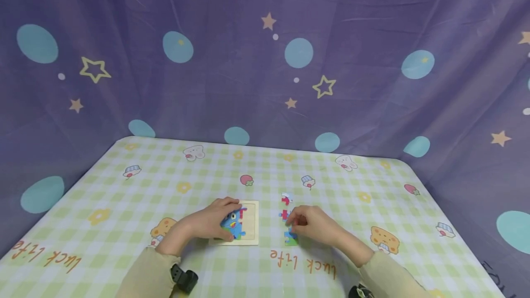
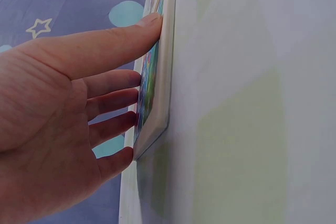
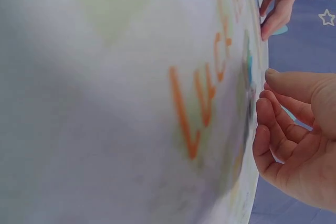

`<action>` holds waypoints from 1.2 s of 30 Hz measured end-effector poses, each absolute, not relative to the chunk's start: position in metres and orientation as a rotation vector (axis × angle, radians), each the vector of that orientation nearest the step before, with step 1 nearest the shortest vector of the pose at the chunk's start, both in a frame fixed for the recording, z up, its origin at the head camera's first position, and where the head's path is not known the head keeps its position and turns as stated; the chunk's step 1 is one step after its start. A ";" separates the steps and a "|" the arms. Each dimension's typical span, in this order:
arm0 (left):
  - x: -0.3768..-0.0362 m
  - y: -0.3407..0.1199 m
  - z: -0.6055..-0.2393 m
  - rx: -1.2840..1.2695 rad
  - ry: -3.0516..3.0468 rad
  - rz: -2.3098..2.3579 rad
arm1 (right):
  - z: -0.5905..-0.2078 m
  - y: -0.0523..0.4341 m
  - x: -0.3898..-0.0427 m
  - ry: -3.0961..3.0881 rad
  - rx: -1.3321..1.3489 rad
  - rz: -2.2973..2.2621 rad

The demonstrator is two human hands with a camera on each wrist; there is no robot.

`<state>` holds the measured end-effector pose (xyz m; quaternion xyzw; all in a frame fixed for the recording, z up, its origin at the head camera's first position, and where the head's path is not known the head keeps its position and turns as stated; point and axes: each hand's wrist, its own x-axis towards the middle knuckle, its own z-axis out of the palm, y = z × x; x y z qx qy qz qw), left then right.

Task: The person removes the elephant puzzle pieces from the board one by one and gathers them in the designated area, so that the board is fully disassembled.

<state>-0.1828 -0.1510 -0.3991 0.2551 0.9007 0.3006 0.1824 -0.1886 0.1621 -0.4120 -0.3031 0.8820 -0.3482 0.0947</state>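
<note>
A small wooden puzzle board [image 1: 250,227] with a blue monster picture lies at the table's near middle. My left hand [image 1: 219,222] rests on its left part. In the left wrist view its thumb and straight fingers [image 2: 118,82] touch the board [image 2: 163,72]. Right of the board lie loose pieces: a red-and-white one [image 1: 285,199], a red one [image 1: 283,215] and a blue-green one [image 1: 290,238]. My right hand [image 1: 296,222] hovers over them, fingertips by the red piece. In the right wrist view its fingers [image 3: 268,114] are loosely curled at the cloth with nothing seen between them.
The table carries a green checked cloth [image 1: 356,183] with cartoon prints and orange lettering [image 1: 304,261]. A purple star-patterned backdrop [image 1: 265,59] closes in the far side and both flanks. Black wrist mounts [image 1: 185,277] sit on my forearms.
</note>
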 end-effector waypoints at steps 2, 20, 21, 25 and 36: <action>-0.183 -0.151 -0.399 0.720 2.541 0.854 | -0.411 0.159 -0.191 2.633 -0.899 -1.019; -0.182 -0.152 -0.400 0.706 2.570 0.887 | -0.404 0.109 -0.209 2.665 -0.886 -1.012; -0.182 -0.152 -0.400 0.705 2.571 0.884 | -0.403 0.107 -0.210 2.659 -0.885 -1.019; -0.182 -0.152 -0.399 0.707 2.580 0.871 | -0.401 0.098 -0.212 2.638 -0.887 -1.045; -0.179 -0.149 -0.398 0.637 2.606 0.856 | -0.405 0.074 -0.217 2.626 -0.893 -1.041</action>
